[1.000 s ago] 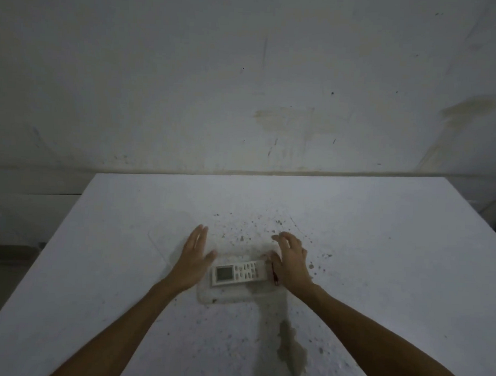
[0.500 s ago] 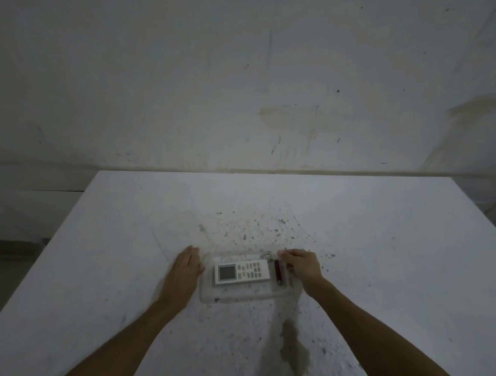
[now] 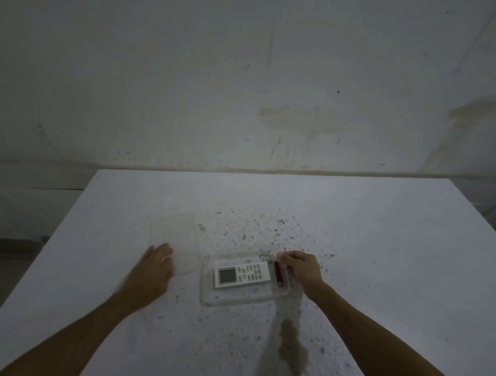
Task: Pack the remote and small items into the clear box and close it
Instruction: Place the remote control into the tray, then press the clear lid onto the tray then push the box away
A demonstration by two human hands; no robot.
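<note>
Head view: white rectangular remote (image 3: 241, 274) in clear plastic box (image 3: 237, 299); flat lid (image 3: 176, 241) beside.

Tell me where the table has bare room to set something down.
The table is bare right of the right hand, and along the far edge. Crowded in the middle: clear box with remote and red item; the clear lid under the left hand.

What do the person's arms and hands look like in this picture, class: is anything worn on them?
Both forearms are bare as far as the frame shows: no sleeves, gloves, watch or bands. The left hand and the right hand show no rings or markings, though the dim light could hide small details.
</note>
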